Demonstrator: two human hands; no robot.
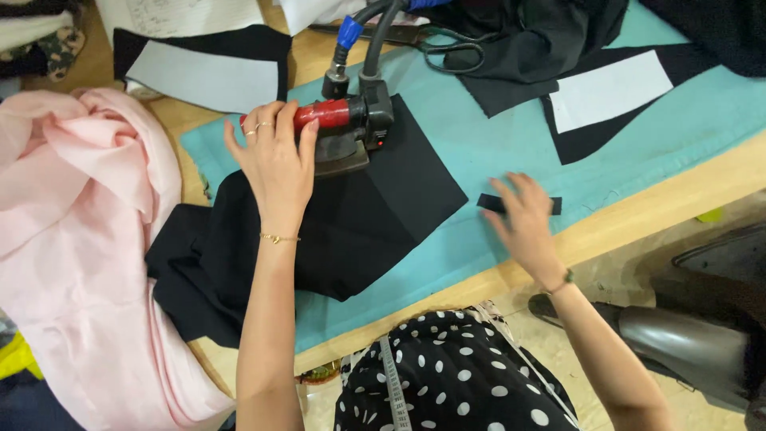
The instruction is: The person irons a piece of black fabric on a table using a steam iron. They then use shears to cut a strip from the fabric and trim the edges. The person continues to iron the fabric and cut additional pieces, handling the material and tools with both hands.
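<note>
A wooden worktable (638, 219) runs across the frame, covered with a turquoise pressing cloth (495, 152) and crowded with cut fabric. Just left of centre the left hand (275, 164) rests on the red handle of a heavy iron (345, 128); the fingers are loose and spread over it, not clamped round. The iron sits on a black fabric piece (351, 215), at the upper edge of its flat, squared part. At right of centre the right hand (523, 215), blurred, lies flat with fingers extended on a small black strip (519, 204) near the cloth's lower edge; it grips nothing that I can see.

To press well here, I judge the hand needs a firm hold on the handle, the iron moved flat along the panel, and the other hand kept well away from the soleplate.

The lower left of the black piece is bunched over the table edge, which could drag or crease the flat part. A heap of pink cloth (80, 239) crowds the left side. The iron's hoses (375, 32) rise to the upper centre and could catch on things there. Scissors (447, 48) lie at the top beside dark fabric. Black pieces with white interfacing lie at upper left (203, 80) and upper right (610, 92).
</note>
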